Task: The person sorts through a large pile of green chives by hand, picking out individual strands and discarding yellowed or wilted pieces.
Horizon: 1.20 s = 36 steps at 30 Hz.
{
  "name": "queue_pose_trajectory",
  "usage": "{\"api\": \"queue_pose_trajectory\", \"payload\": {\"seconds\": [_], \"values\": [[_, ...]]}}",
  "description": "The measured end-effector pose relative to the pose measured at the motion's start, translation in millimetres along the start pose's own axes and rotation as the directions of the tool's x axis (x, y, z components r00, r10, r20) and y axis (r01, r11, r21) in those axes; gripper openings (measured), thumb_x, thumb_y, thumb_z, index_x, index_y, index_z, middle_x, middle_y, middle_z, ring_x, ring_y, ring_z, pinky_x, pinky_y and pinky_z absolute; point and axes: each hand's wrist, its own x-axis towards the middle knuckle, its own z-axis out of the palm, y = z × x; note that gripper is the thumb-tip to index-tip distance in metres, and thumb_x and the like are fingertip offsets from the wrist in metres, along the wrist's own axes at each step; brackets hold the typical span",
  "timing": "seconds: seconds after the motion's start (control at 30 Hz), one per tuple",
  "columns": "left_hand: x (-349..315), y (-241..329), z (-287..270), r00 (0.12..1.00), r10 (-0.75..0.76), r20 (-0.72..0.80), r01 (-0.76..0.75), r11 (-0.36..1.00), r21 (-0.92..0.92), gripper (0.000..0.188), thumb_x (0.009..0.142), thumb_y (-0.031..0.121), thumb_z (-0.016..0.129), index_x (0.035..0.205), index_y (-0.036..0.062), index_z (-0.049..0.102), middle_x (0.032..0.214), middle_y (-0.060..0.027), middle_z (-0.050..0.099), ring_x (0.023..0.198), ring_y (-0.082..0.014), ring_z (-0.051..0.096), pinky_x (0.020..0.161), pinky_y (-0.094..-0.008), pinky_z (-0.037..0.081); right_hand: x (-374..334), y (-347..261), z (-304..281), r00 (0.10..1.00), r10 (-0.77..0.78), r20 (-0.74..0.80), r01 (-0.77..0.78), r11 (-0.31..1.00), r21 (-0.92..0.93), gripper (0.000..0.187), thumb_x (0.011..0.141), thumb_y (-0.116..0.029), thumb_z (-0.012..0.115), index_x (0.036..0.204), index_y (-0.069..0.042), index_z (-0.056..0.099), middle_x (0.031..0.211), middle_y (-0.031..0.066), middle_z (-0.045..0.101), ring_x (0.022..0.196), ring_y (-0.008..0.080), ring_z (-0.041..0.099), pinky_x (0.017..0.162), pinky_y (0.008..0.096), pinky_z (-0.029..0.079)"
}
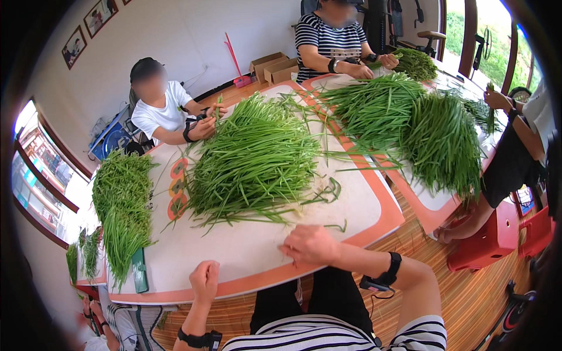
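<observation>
A large heap of long green chives point(257, 158) lies across the middle of the white table point(246, 257) with its orange border. My right hand point(310, 244) is over the tabletop just in front of the heap, fingers bent down and drawn together. What they hold, if anything, is hidden. At the table's near edge my left hand point(204, 281) is loosely closed, its fingers curled in and nothing showing in them. A few loose stalks point(328, 193) and scraps are scattered between the heap and my right hand.
A second chive pile point(123, 199) and a dark green flat case point(140, 270) lie at the left. More heaps point(442, 140) cover the adjoining table. Co-workers sit or stand around, some handling stalks. Red stools point(486, 237) stand at the right.
</observation>
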Motion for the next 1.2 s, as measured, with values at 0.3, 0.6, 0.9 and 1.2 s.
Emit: {"api": "queue_pose_trajectory", "payload": {"seconds": [0.3,0.6,0.9,1.2], "values": [[8.0,-0.2,-6.5,0.966,0.131,0.222,-0.154,0.984,0.090,0.010,0.075,0.014,0.056,0.077,0.0047,0.059,0.063,-0.0068,0.052,0.057,-0.0228,0.048,0.053,-0.0328,0.037,10.5,5.2,-7.0,0.935,0.010,0.354,-0.106,0.961,0.254,0.018,0.079,-0.021,0.060,0.071,-0.008,0.050,0.064,0.0026,0.047,0.063,0.0185,0.051,0.056,0.0298,0.045],[-0.8,-5.4,-11.2,0.935,0.060,0.350,-0.148,0.962,0.230,0.022,0.074,0.015,0.057,0.094,0.0079,0.057,0.079,-0.0145,0.056,0.073,-0.0337,0.051,0.065,-0.0433,0.042,27.1,7.4,-8.0,0.875,0.196,0.442,-0.350,0.888,0.299,0.017,0.078,-0.021,0.062,0.069,-0.008,0.054,0.063,0.0025,0.050,0.063,0.0189,0.054,0.055,0.0302,0.047],[24.8,21.1,-10.7,0.924,-0.095,0.369,0.019,0.979,0.203,0.017,0.072,0.023,0.061,0.077,0.0080,0.055,0.071,-0.0067,0.057,0.064,-0.0258,0.054,0.059,-0.0371,0.040,29.9,1.1,1.3,0.882,0.200,0.428,-0.292,0.942,0.163,0.016,0.078,-0.023,0.059,0.069,-0.011,0.053,0.062,0.0028,0.050,0.061,0.0208,0.053,0.054,0.0325,0.046],[56.6,41.6,-12.2,0.756,-0.407,0.512,0.388,0.909,0.151,0.020,0.077,0.024,0.061,0.085,0.0061,0.059,0.068,-0.0094,0.061,0.062,-0.0251,0.059,0.058,-0.0339,0.046,102.6,57.9,-26.8,0.510,0.627,0.590,-0.805,0.590,0.068,0.017,0.079,-0.027,0.058,0.084,-0.010,0.062,0.073,0.0101,0.060,0.066,0.0301,0.059,0.056,0.0390,0.046]]}}
